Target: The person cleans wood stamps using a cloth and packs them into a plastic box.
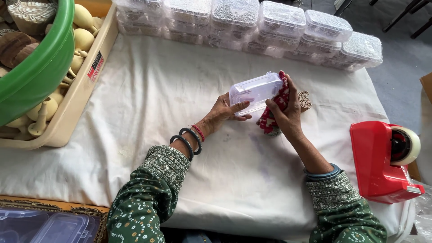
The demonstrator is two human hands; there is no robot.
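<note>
From the head camera, looking down, the left hand (223,110) holds a clear plastic box (255,91) above the middle of the tabletop (148,90), which is covered by a white cloth; its grip is closed on the box's lower left end, thumb along the near side and fingers underneath. The right hand (284,112) has its grip closed on a bunched red patterned cloth (274,112), pressed against the box's right end, so box and cloth touch between the two hands. Just beyond the right hand, a small carved wooden block (305,99) lies on the white cloth, partly hidden by the fingers. Both wrists carry bangles, and the sleeves are green with a pale dotted pattern. Along the far edge of the tabletop stands a row of stacked clear boxes (279,20) with pale contents, touching one another. At the left a beige tray (81,87) holds pale wooden handles, and a green tub (42,67) sits over it with carved wooden pieces inside. At the right edge, well apart from the hands, stands a red tape dispenser (380,157) with a roll of tape. In the near left corner lie more clear lidded boxes (49,227), only partly in view.
</note>
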